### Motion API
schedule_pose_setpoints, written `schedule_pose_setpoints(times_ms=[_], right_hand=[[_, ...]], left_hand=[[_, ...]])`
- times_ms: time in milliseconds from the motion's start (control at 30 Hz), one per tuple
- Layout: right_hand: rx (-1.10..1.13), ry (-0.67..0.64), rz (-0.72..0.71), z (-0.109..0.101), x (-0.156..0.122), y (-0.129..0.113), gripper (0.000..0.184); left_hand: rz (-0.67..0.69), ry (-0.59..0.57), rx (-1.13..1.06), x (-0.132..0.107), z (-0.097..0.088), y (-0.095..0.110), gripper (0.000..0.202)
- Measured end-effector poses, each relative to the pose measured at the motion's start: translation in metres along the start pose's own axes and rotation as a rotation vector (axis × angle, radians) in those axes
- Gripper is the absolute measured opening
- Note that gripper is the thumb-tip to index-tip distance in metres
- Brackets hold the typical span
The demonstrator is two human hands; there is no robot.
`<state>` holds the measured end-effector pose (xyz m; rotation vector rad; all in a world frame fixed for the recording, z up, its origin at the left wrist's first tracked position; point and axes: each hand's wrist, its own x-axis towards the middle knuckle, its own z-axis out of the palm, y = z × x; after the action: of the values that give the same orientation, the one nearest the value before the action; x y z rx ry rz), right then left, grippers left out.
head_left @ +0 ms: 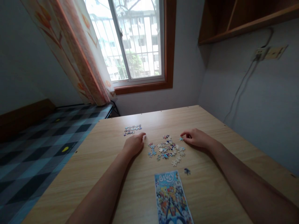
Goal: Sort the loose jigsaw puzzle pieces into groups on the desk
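My right hand (197, 137) is at the right of a loose heap of jigsaw pieces (171, 149), thumb and index finger closed on a small light-blue puzzle piece (181, 139) at the tabletop. On the heap's other side rests my left hand (134, 144), its fingers curled together; whatever lies inside them, if anything, is hidden. Just beyond it is a partly joined block of pieces (132, 129). A short joined strip (152, 150) lies between my left hand and the heap. One dark piece (187, 171) sits apart, nearer to me.
A colourful Bluey picture sheet (171, 197) lies in front of me on the wooden table (112, 180). A bed with a checked cover (46, 146) stands to the left. Behind are a window (140, 46) and a curtain (79, 53); a shelf (247, 25) hangs at upper right.
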<state>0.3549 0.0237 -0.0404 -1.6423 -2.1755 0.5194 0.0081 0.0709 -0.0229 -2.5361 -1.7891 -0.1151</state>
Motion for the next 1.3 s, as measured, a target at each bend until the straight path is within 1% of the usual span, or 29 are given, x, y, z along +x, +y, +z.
schedule_pose_setpoints(times_ms=[67,133,300,500,567,633,700,733,833,900,967,1033,1167,1300], right_hand=[[-0.018,-0.009,0.010,0.001,0.000,-0.001,0.030],[-0.047,-0.002,0.024,0.002,0.001,-0.003,0.029],[-0.111,0.015,0.049,0.006,0.005,-0.008,0.025],[-0.163,0.023,0.077,0.011,0.006,-0.013,0.025],[-0.171,0.073,0.078,0.014,0.006,-0.014,0.029],[-0.166,0.151,0.079,0.014,0.006,-0.015,0.032],[-0.158,0.199,0.092,0.013,0.006,-0.016,0.032],[-0.161,0.202,0.100,0.012,0.005,-0.018,0.029],[-0.190,0.143,0.111,0.009,0.004,-0.023,0.024],[-0.214,0.088,0.105,0.008,0.003,-0.027,0.024],[-0.233,0.065,0.105,0.009,0.003,-0.028,0.025],[-0.250,0.090,0.123,0.011,0.004,-0.027,0.024],[-0.297,0.186,0.182,0.018,0.008,-0.021,0.024],[-0.338,0.267,0.195,0.026,0.015,-0.015,0.023]], left_hand=[[0.041,-0.038,-0.018,-0.001,-0.001,0.002,0.039],[0.061,-0.052,-0.028,-0.002,-0.002,0.003,0.038],[0.105,-0.029,-0.021,-0.003,0.001,0.002,0.039],[0.118,0.005,-0.004,-0.001,0.007,-0.002,0.037],[0.116,0.012,-0.002,0.000,0.009,-0.002,0.037],[0.116,0.019,-0.003,0.000,0.009,-0.003,0.037],[0.114,0.024,-0.012,0.000,0.010,-0.003,0.036],[0.114,0.025,-0.017,0.000,0.010,-0.003,0.036],[0.115,0.030,-0.019,0.000,0.010,-0.002,0.036],[0.118,0.033,-0.013,0.000,0.010,-0.002,0.036],[0.123,0.032,-0.008,0.000,0.010,-0.002,0.036],[0.126,0.033,0.001,0.000,0.010,-0.002,0.036],[0.117,0.029,0.008,-0.001,0.008,0.000,0.036],[0.103,0.029,-0.004,-0.004,0.005,0.008,0.036]])
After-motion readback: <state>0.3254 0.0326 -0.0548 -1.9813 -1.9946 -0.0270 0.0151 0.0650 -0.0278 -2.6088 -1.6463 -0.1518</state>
